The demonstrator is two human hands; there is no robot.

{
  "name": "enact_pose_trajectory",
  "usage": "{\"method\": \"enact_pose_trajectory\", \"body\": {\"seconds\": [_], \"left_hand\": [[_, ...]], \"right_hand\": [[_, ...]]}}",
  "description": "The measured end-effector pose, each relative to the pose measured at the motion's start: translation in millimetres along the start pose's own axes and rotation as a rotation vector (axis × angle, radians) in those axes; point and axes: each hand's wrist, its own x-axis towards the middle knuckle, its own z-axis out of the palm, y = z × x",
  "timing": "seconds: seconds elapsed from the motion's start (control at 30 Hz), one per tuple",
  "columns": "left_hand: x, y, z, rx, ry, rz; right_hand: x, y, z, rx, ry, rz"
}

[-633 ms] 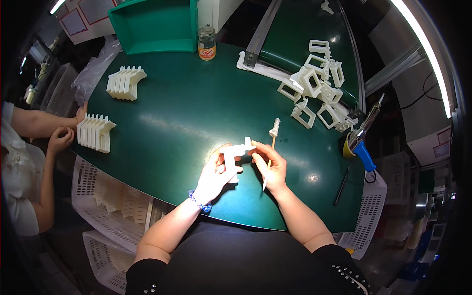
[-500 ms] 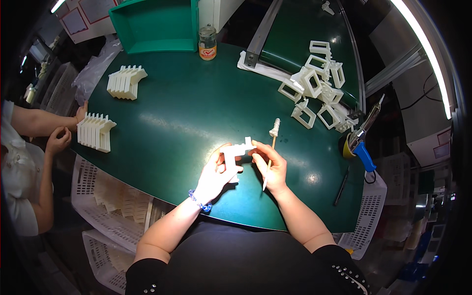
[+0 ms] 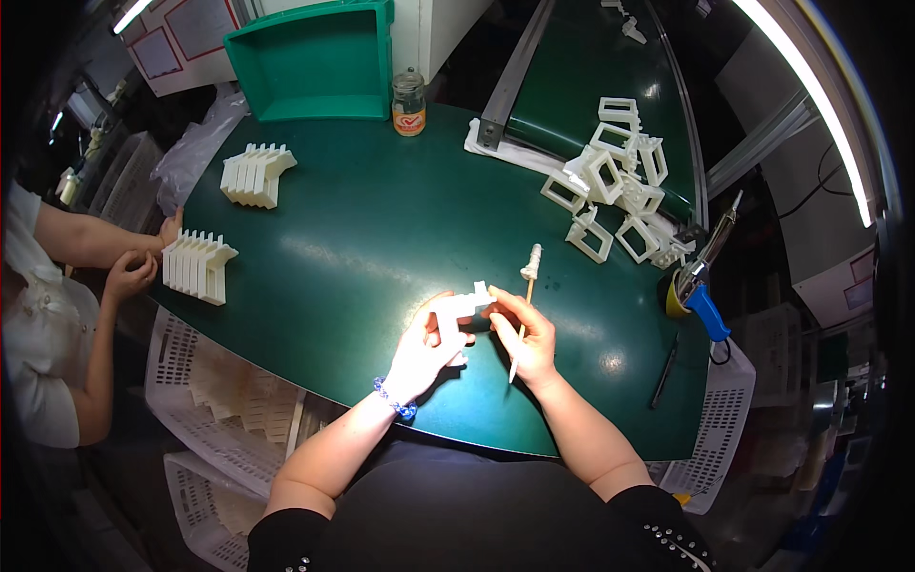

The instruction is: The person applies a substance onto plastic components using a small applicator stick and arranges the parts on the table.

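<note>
A white plastic frame (image 3: 456,309), washed out by bright light, is gripped in my left hand (image 3: 416,355) above the table's near middle. My right hand (image 3: 530,341) holds a thin wooden stick (image 3: 529,290) between its fingers. The stick's white wrapped tip points away from me, its pointed end toward me. My right thumb and index finger are at the right end of the frame; whether they pinch it I cannot tell. To the far right, a loose pile of similar white frames (image 3: 602,177) lies partly on the green conveyor belt (image 3: 562,71) and partly on the table.
Two rows of stacked white frames (image 3: 195,272) stand on the green table (image 3: 362,219) at left, beside a co-worker's hands (image 3: 133,272). At the back are a green bin (image 3: 315,108) and a glass jar (image 3: 409,103). A blue-handled soldering iron (image 3: 707,310) and black pen (image 3: 664,374) are right.
The whole view has shifted slightly, with the table things sitting a little lower. My hands keep nearly the same hold on the frame and stick.
</note>
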Motion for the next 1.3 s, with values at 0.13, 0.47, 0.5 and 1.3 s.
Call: {"method": "enact_pose_trajectory", "body": {"seconds": [0.13, 0.47, 0.5, 1.3], "left_hand": [[0.7, -2.3, 0.2, -0.001, 0.011, 0.018], [1.1, -3.9, 1.3, 0.020, 0.010, 0.042], [1.1, -3.3, 1.5, 0.026, 0.010, 0.050], [-0.3, -0.9, 2.0, -0.056, 0.002, 0.036]], "right_hand": [[1.1, -2.4, 0.6, 0.000, 0.002, 0.010], [1.0, -0.7, 0.9, 0.015, 0.016, -0.006], [1.0, -1.4, 1.3, 0.027, 0.016, 0.002], [2.1, -8.3, 4.4, 0.077, 0.028, 0.060]]}}
